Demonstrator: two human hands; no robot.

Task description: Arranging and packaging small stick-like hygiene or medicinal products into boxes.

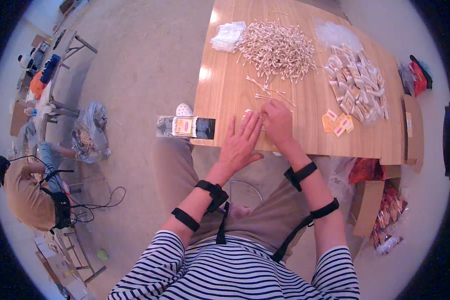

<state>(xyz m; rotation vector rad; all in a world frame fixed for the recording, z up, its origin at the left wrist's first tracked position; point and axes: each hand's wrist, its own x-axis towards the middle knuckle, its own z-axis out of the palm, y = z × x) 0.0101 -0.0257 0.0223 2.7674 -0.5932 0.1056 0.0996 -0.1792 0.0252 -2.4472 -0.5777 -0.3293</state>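
My left hand (241, 142) lies flat near the table's front edge, fingers stretched out. White tips of cotton swabs (248, 112) show just beyond its fingertips. Right beside it, my right hand (277, 122) is closed with its fingers curled down at the tabletop; whatever they grip is hidden. A few loose cotton swabs (267, 90) lie just past both hands. Farther back spreads a big heap of cotton swabs (277, 50). Left of my hands, a clear pack of cotton swabs with an orange and white label (185, 126) juts over the table's left edge.
Clear plastic bags (228, 36) lie left of the heap, more bags (337, 35) at the far right. Filled swab packs (356, 82) are piled on the right, near orange label cards (337, 122). An open cardboard box (367, 207) stands below the table. Another person (35, 195) sits at left.
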